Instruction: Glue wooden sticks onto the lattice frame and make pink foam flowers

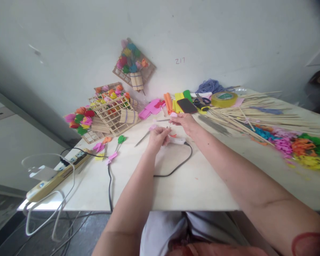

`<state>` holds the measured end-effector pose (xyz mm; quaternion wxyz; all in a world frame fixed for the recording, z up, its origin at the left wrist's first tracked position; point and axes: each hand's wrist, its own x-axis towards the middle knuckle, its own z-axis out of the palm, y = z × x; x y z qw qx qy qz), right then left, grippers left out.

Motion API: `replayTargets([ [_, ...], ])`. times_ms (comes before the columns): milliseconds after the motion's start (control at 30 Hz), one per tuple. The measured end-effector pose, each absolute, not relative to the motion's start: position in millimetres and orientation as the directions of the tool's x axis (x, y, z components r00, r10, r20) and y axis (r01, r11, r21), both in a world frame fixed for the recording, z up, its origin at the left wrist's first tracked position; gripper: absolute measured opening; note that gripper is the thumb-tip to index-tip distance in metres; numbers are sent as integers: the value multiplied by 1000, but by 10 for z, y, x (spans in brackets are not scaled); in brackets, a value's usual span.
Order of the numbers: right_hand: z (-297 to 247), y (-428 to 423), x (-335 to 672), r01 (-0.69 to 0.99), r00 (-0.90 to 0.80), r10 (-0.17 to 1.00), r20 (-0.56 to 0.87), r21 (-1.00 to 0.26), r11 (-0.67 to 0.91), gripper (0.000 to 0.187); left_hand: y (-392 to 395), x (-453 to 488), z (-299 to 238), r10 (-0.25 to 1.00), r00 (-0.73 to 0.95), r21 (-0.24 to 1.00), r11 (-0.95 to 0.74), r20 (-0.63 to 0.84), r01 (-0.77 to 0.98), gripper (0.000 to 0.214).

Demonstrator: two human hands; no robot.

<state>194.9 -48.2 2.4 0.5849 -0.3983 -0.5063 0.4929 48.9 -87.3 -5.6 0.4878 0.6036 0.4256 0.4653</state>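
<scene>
Above the middle of the table, my left hand (159,136) is closed, its thumb and finger pinching a thin stem (170,124). My right hand (186,122) pinches a small pale pink paper petal (173,115) at the top of that stem. A white glue gun (177,140) lies just beyond my left hand, partly hidden by it, with its black cord (190,158) curling toward me. Near my left fingers are another pale pink paper piece (153,127) and a thin grey stick (142,138). Finished-looking paper flowers on stems (121,139) lie farther left.
Flower-filled stick lattices (109,110) stand at the back left, and one hangs on the wall (134,65). A power strip (57,177) lies at left. Tape (224,99), scissors (202,101), a phone (187,105), bamboo sticks (245,117) and coloured paper cuttings (304,146) spread across the right.
</scene>
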Motion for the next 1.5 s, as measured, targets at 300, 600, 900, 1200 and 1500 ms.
replayTargets([
  [300,62,-517,1999,-241,-120,981,153,-963,121,38,-845,466,-67,971,131,974,-212,201,78,29],
  [600,79,-455,2072,-379,127,989,74,-918,117,26,-811,463,-98,978,67,977,-201,197,69,29],
  [900,51,-442,1993,-246,299,942,155,-941,233,33,-805,479,-81,977,-15,970,-211,214,125,25],
  [1200,78,-523,1951,-176,191,972,135,-970,170,11,-636,33,3,839,-361,772,-107,408,626,28],
  [1500,20,-489,1914,-26,105,973,205,-978,208,25,-584,-140,-121,844,-388,427,217,370,878,30],
])
